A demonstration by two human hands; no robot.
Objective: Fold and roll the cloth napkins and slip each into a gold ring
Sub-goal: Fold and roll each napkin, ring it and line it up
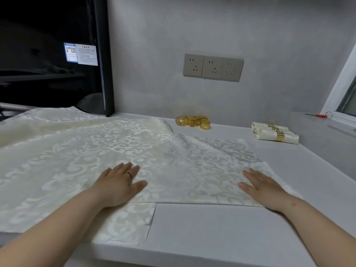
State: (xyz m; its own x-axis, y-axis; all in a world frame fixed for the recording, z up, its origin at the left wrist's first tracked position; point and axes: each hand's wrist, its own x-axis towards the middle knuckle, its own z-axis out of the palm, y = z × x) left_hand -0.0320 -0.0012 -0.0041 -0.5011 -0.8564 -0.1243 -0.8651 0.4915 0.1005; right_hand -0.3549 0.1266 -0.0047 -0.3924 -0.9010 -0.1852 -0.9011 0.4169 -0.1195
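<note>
Head view: grey counter [212, 224] against a grey wall; cream patterned napkin [202, 170] lies flat near the front edge, its near edge straight and parallel to the counter edge; it overlaps a stack or spread of more of the same cloth [57, 151] covering the left side of the counter, one pinked-edge corner hanging close to the front edge.

Left hand [119, 184] flat, palm down, fingers spread and empty, pressing on the napkin's left part where it overlaps the cloth below; thin ring on one finger. Right hand [264, 186] also flat, palm down, fingers apart, gripping nothing, resting on the napkin's right near corner; both forearms reach in from the bottom corners.

Loose gold rings [192, 121] in a small pile at the back of the counter, near the wall, well apart from the hands; exact count unclear, they overlap. Finished rolls [273, 132] lie to the right at the back, rolled napkins side by side, each with a gold ring around its middle; looks like three, hard to be sure.

Triple wall socket [212, 67] above the ring pile; red-handled tool [317, 115] on the ledge at far right, possibly a screwdriver; dark cabinet [54, 54] at the left with a white label on it.
</note>
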